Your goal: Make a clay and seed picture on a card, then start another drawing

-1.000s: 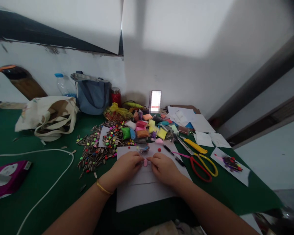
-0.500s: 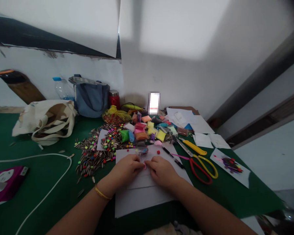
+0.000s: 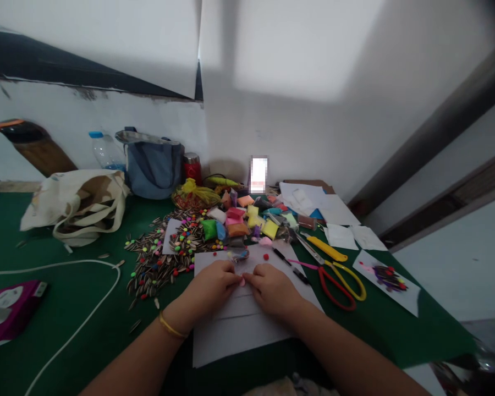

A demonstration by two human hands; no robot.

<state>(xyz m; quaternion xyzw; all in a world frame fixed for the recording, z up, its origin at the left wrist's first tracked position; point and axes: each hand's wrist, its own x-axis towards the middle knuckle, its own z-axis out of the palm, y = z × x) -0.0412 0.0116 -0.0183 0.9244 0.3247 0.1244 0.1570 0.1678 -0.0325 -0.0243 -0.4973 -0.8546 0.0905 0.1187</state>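
My left hand point(image 3: 212, 287) and my right hand point(image 3: 272, 289) meet fingertip to fingertip over a white sheet of paper point(image 3: 231, 335) on the green table. Both pinch a small pink piece of clay point(image 3: 242, 282) that shows only as a sliver between the fingers. A gold bangle point(image 3: 170, 328) circles my left wrist. Just beyond my fingers lie a small red clay ball point(image 3: 266, 256) and a crumpled clear wrapper point(image 3: 240, 254) on the paper.
Several coloured clay packets point(image 3: 247, 219) and a heap of sunflower seeds with coloured beads point(image 3: 165, 254) lie behind the paper. Red-and-yellow scissors point(image 3: 341, 279), a yellow cutter point(image 3: 325, 247) and pens lie to the right. Bags point(image 3: 78, 203), a bottle point(image 3: 103, 149) and a white cable point(image 3: 66, 335) sit to the left.
My hands have closed in around the pink clay, which now shows less. The view has tilted slightly, so everything sits a little lower in the picture.
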